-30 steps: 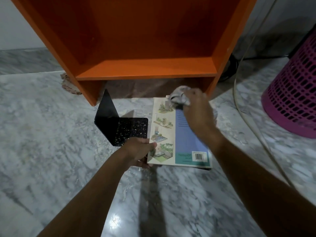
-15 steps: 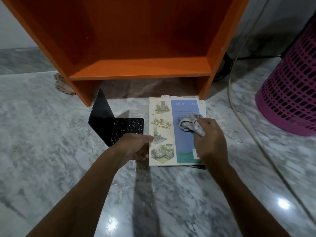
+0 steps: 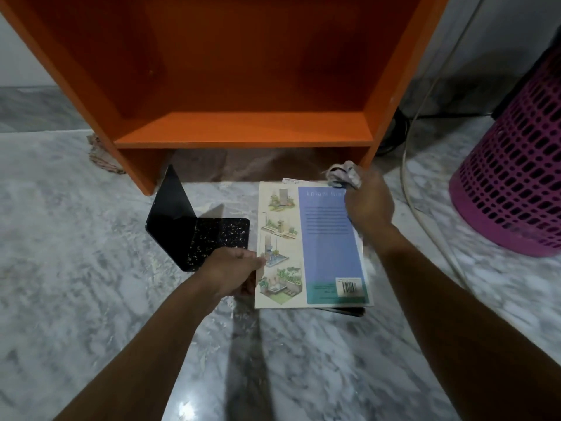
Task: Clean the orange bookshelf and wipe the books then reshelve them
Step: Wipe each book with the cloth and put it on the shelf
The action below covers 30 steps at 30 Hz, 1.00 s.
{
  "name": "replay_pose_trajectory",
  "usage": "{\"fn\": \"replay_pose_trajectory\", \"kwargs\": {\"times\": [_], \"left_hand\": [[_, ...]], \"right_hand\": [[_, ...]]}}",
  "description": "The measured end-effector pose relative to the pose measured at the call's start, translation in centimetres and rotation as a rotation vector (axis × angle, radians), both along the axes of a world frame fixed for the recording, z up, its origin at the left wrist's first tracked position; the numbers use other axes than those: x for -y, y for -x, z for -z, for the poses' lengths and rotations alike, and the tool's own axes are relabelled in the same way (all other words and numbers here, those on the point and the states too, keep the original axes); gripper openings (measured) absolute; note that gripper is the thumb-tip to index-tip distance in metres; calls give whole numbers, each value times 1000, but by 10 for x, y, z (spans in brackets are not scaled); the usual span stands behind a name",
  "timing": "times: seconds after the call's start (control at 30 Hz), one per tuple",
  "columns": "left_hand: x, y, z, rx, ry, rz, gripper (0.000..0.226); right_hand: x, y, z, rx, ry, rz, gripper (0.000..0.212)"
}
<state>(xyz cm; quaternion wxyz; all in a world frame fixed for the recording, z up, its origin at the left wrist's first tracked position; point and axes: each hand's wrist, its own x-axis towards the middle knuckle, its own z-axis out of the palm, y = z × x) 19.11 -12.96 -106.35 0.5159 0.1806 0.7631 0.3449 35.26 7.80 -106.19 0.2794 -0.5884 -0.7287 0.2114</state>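
Far left, a brownish rag lies crumpled on the marble floor, tucked against the shelf's left leg. Next, a black bookend sits on the floor, one flap standing up, the flat flap speckled with pale flecks. Above it the orange shelf stands open-faced, nothing on its bottom board. Now my left hand: it grips the book by its left edge, thumb on the cover, and it partly overlaps the bookend's near corner. The book lies flat on the floor in front of the shelf, back cover up: garden drawings down the left strip, a blue panel on the right, a barcode at the near corner. A dark edge of something else peeks out from under its near right corner, too little to tell what. My right hand is at the book's far right corner, clenched round a grey cloth bunched right there by the shelf's right leg. Further right, a pale cable runs down across the floor. At the right edge stands a pink perforated basket.
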Motion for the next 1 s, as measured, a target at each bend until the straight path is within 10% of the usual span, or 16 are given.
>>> {"fn": "replay_pose_trajectory", "kwargs": {"times": [0.3, 0.4, 0.77, 1.0], "left_hand": [[-16, -12, -21, 48, -121, -96, 24], [-19, -4, -53, 15, -217, -62, 23], [-46, -81, -140, -1082, -221, 678, 28], [-45, -128, -65, -905, -166, 913, 23]], "right_hand": [[61, -10, 20, 65, 39, -245, 38], [64, -8, 9, -181, 132, -241, 30], [58, -41, -52, -972, 309, 155, 14], [50, -66, -32, -516, 152, 96, 14]]}}
